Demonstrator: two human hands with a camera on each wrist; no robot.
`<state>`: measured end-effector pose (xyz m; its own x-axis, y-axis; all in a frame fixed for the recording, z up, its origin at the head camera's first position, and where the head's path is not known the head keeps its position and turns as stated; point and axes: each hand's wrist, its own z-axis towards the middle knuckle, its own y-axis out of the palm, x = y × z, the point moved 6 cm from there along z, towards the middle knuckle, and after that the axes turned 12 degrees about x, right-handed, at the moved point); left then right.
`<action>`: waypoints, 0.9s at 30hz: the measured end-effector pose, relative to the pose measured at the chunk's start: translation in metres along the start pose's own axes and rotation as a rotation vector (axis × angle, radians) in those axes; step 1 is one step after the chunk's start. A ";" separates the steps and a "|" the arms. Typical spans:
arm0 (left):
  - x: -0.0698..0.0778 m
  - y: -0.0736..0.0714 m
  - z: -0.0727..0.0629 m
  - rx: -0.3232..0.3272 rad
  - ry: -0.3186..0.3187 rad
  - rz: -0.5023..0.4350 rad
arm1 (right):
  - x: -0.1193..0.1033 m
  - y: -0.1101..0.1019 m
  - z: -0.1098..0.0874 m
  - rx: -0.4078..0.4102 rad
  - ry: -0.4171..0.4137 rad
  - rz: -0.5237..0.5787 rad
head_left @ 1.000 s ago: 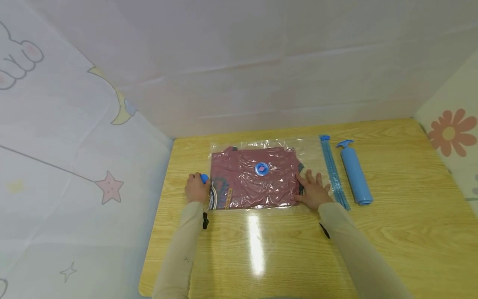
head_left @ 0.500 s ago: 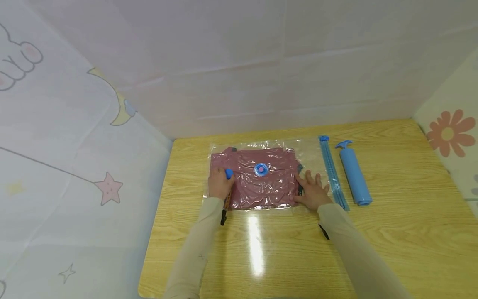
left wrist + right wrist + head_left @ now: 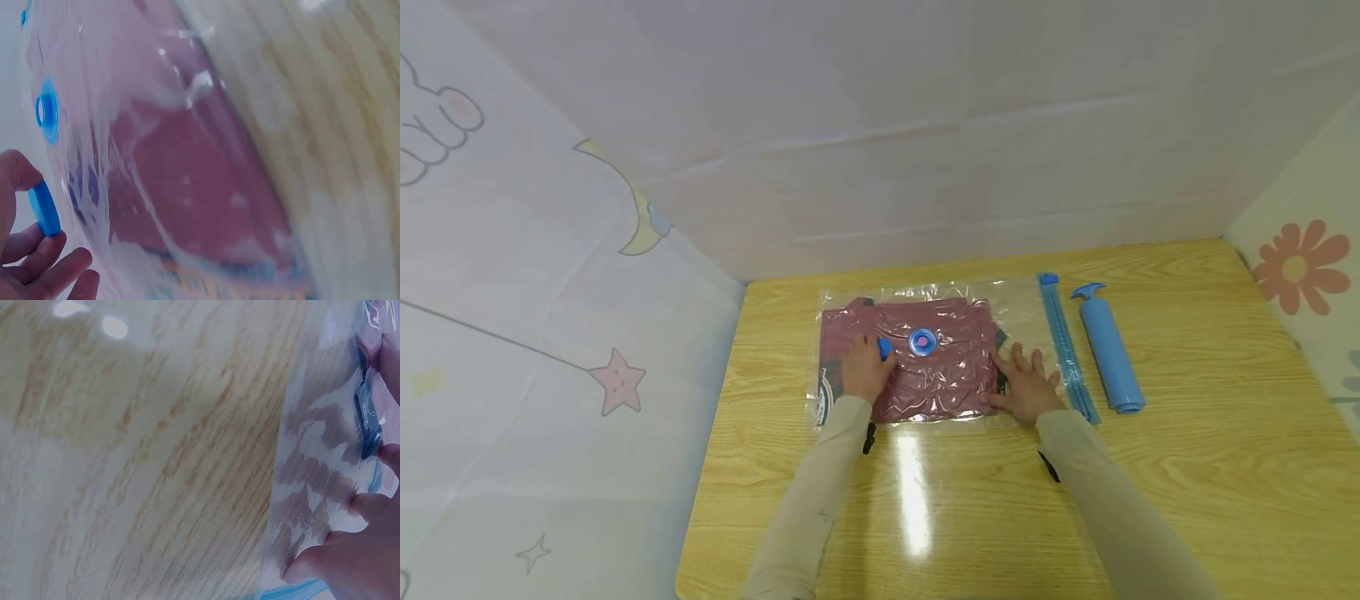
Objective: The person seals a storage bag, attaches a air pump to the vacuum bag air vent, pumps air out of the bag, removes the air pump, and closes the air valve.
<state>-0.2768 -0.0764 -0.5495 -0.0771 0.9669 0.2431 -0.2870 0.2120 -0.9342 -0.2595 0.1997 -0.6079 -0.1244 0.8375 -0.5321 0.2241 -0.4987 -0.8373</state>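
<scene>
A clear vacuum storage bag [image 3: 1018, 304] lies flat on the table with a folded dark-red garment [image 3: 943, 387] inside. Between thumb and fingers, my left hand [image 3: 863, 372] pinches a round blue valve cap [image 3: 45, 209] over the left half of the bag. Just right of that hand is the uncapped blue valve [image 3: 922, 342], whose ring also shows in the left wrist view. My right hand [image 3: 1028, 390] rests on the bag's right part with its fingers spread, near the garment's edge. In the right wrist view its fingertips [image 3: 300, 569] touch the clear plastic.
Along the bag's right end runs a blue zip seal [image 3: 1067, 354] with a blue slider [image 3: 1049, 279] at its far end. A blue hand pump [image 3: 1110, 354] lies to the right of it. Fabric-like walls border the wooden table [image 3: 1210, 367] behind and at the sides.
My left hand has moved right with the cap, from beside the bag's left edge to over the garment, close to the valve. My right hand stays in place.
</scene>
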 end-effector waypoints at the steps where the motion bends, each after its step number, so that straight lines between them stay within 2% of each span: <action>1: 0.001 0.001 0.000 0.006 0.000 -0.007 | 0.001 0.000 0.000 -0.001 0.001 0.001; 8: 0.008 0.014 -0.003 0.021 -0.041 -0.148 | 0.003 0.001 0.000 0.001 0.004 0.003; 10: 0.011 0.017 -0.003 0.026 -0.033 -0.175 | 0.003 0.001 0.000 0.002 0.002 0.005; 16: 0.023 0.021 -0.002 0.041 0.017 -0.169 | 0.001 -0.001 0.000 0.007 0.001 0.005; 27: 0.038 0.026 -0.002 0.081 0.006 -0.210 | -0.001 -0.001 -0.003 0.035 -0.006 0.000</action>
<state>-0.2852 -0.0342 -0.5649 -0.0023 0.9038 0.4280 -0.3718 0.3966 -0.8394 -0.2570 0.2003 -0.6060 -0.1303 0.8360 -0.5330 0.1899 -0.5066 -0.8410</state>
